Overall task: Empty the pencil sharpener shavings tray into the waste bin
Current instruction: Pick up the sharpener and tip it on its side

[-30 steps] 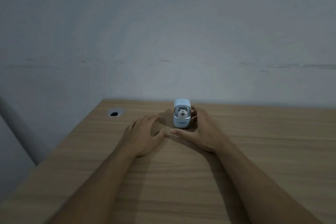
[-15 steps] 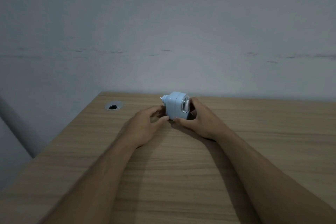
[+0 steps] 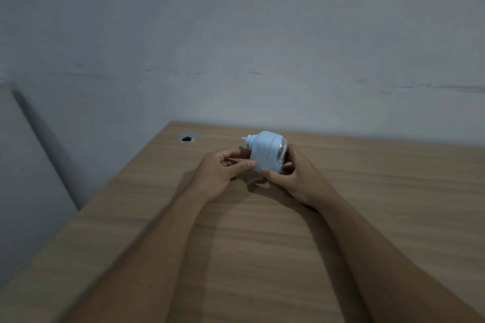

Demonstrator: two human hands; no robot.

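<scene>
A small pale-blue pencil sharpener is held just above the wooden desk, turned on its side with a knob pointing up-left and a clear rim facing right. My left hand grips its left side with thumb and fingers. On its right side, my right hand grips the end with the clear rim. The shavings tray cannot be told apart from the body. No waste bin is in view.
A round cable hole sits near the desk's far left corner. The desk's left edge runs diagonally toward me. A grey wall stands right behind the desk, and a pale slanted board leans at the left.
The sharpener stood upright on the desk under my right hand. Now both hands hold it, lifted and turned on its side. My left hand has moved from the desk onto it.
</scene>
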